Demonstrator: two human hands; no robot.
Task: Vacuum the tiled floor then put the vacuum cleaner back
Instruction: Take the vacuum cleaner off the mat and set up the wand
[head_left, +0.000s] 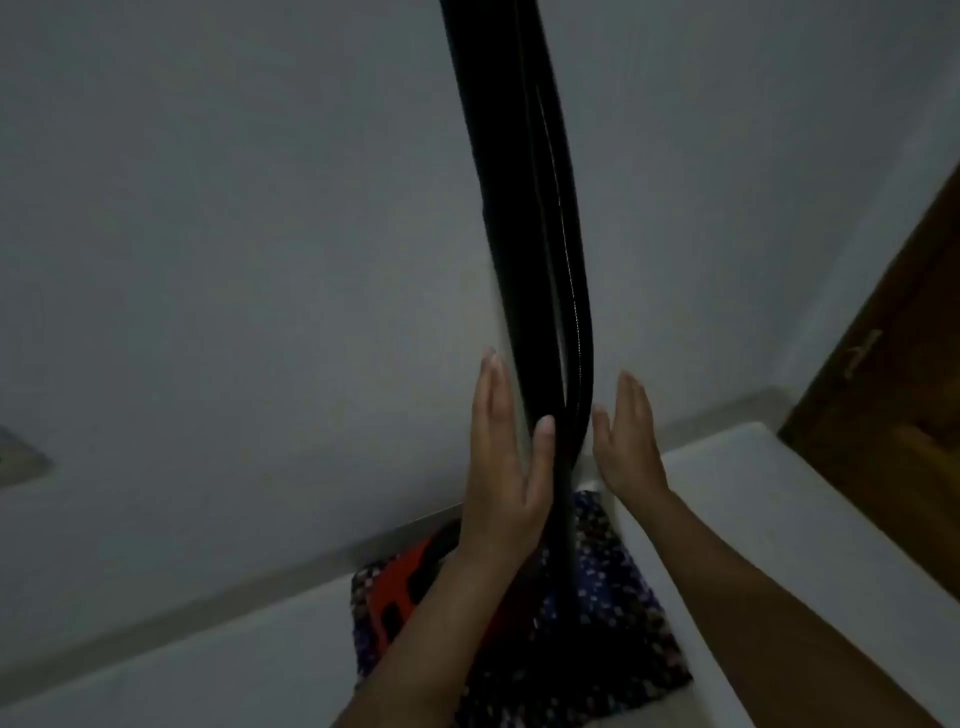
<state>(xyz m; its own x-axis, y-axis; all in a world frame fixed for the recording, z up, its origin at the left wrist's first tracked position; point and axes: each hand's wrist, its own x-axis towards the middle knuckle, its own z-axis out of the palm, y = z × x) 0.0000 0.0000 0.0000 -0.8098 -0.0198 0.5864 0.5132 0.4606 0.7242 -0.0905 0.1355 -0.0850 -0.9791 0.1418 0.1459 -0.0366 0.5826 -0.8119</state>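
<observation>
**Surroundings: wall, door, ledge and mat, in dim light.**
A plain pale wall (234, 234) filled most of the view. A brown wooden door (893, 467) stood at the right edge and carried a metal handle (862, 353). A white ledge (753, 519) ran just beside the door. A multicoloured patterned mat (613, 597) lay low in the corner, against the ledge. A pale skirting strip (208, 608) bordered the wall at lower left.

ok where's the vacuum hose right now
Head view, centre: the black vacuum hose stands upright before the white wall, between the left hand and right hand.
</observation>
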